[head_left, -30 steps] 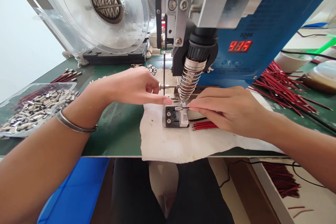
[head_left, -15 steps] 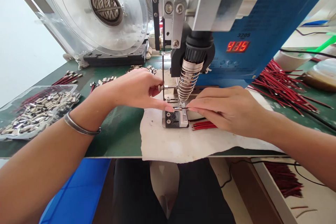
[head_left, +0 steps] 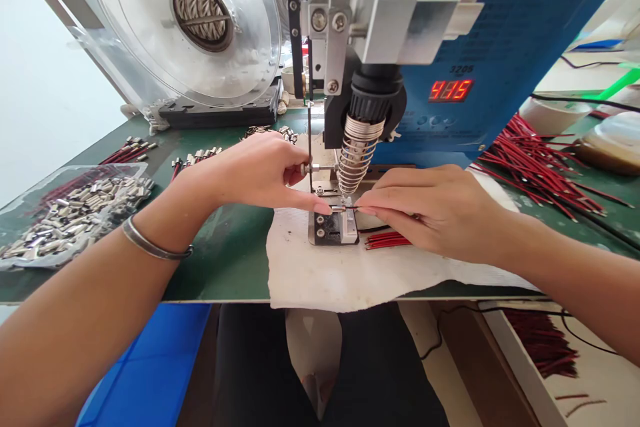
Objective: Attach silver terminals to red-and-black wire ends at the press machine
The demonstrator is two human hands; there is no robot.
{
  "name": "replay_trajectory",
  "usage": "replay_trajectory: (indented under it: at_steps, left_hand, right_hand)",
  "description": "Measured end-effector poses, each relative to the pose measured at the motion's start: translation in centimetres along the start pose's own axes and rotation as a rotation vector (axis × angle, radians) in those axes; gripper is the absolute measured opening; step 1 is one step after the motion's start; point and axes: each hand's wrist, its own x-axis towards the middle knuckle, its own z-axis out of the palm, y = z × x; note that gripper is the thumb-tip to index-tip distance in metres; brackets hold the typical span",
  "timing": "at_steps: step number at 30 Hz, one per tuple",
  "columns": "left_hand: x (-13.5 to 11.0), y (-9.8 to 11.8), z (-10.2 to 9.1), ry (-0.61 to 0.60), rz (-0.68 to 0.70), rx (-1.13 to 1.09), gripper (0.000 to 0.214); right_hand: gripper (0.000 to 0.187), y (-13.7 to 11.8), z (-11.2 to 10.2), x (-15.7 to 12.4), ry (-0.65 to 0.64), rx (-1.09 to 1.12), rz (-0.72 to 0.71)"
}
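Two pinching hands, left hand (head_left: 250,170) closed on metal sleeve (head_left: 339,209), right hand (head_left: 440,210) gripping wire (head_left: 351,207)

Both forearms were bare as far as they showed. The left hand (head_left: 255,170), above the table (head_left: 220,273), carried a thin silver-grey bangle (head_left: 155,248) at the wrist (dull metal, plain as far as could be told). On it and on the right hand (head_left: 430,210), also above the table, the nails were pale pink and rounded. Below the table's front edge, plain black trousers (head_left: 250,367) covered both thighs.
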Motion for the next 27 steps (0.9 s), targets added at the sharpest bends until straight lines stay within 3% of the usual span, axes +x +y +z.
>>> replay_trajectory:
  at_steps: [27]
  left_hand:
    - [0.05, 0.69, -0.34, -0.032, -0.046, 0.049, 0.069]
  right_hand:
    - [0.025, -0.01, -0.06, 0.03, 0.001, 0.001, 0.001]
